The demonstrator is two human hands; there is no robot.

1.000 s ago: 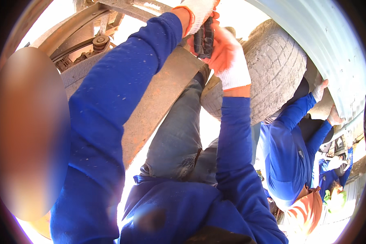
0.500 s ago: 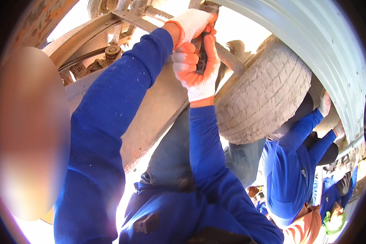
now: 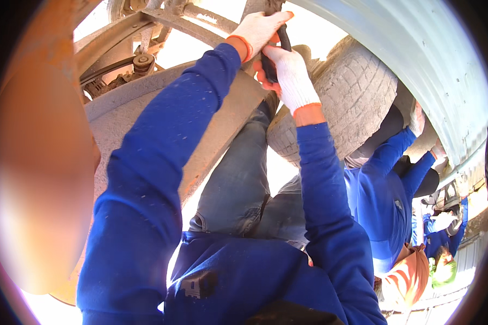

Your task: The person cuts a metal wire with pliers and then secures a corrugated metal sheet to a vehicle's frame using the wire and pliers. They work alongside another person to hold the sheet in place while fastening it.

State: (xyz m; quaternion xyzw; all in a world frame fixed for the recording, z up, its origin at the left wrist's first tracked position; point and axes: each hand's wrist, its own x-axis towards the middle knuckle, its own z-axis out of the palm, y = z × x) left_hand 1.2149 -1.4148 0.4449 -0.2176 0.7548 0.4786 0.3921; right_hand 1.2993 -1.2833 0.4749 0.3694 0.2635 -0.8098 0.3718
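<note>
From where I stand, steadiness looks like what counts here: arms stretched far out, the worker would do well to let one hand support the black piece [image 3: 269, 67] while the other does the finer handling, with the glove fabric clear of any tight bend. The right hand [image 3: 291, 76] is closed around the lower part, its fingers wrapped round the far side. The left hand [image 3: 257, 31] sits just above, thumb pointing across; its fingers are mostly hidden, so I can't tell how tightly they are bent or whether they grip anything.

The black piece is dark and slim, with a curved strip rising beside the left hand's fingers. Whether it is a hose, a strap or a handle, I can't tell. It sits between the two gloves, above the rusty beam [image 3: 230, 111] and near the dusty tyre [image 3: 352, 97].
</note>
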